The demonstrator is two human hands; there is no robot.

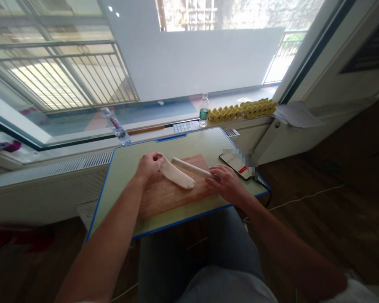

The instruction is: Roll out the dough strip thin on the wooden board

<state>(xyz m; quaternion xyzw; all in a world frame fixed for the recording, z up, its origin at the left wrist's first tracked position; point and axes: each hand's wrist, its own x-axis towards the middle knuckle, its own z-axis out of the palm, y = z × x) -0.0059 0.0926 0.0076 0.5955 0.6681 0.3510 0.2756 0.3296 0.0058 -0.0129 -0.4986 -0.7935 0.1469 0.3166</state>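
A long, pale strip of dough [177,175] slants over the wooden board [164,200], its rounded lower end lying near the board's middle. My left hand [150,164] has its fingers closed on the strip's upper left end. Just beyond the dough, a light wooden rolling pin [191,167] runs nearly parallel to it. Around the pin's right end, the fingers of my right hand [225,180] are closed. The pin's left end is free and appears apart from the dough.
The board rests on a small blue-edged table [132,160]. A phone [236,164] with a dark cable lies at its right. On the windowsill stand two plastic bottles [204,110] [116,126], yellow egg cartons [241,110] and papers [295,114]. A radiator [50,170] runs behind the table.
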